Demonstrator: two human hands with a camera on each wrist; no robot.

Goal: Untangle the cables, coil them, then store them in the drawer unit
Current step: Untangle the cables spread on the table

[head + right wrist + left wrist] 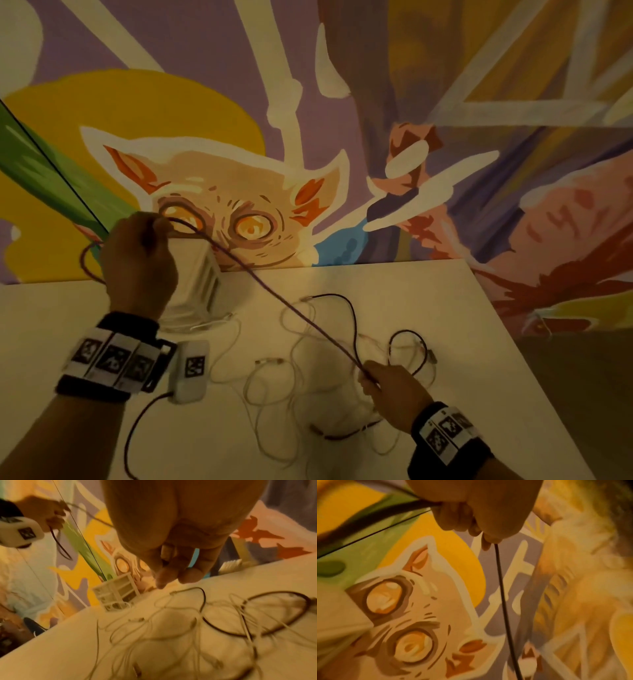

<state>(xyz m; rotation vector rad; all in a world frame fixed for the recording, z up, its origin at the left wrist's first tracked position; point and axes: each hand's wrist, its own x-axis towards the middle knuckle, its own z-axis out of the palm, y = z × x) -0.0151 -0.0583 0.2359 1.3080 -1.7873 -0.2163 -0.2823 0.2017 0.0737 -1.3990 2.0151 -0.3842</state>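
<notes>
A dark braided cable (274, 287) runs taut between my two hands. My left hand (140, 260) is raised in front of the wall and grips loops of this cable (503, 601), with a loop hanging out to its left. My right hand (394, 394) is low over the table and pinches the same cable near the tangle. Several white cables (298, 373) and another dark cable (407, 353) lie tangled on the white table (68, 308). The small white drawer unit (198, 291) stands at the table's back, partly hidden behind my left hand.
A painted mural wall (342, 102) rises straight behind the table. The table's right edge (534, 377) runs diagonally toward me, with floor beyond it. In the right wrist view the drawer unit (116, 592) shows several stacked drawers.
</notes>
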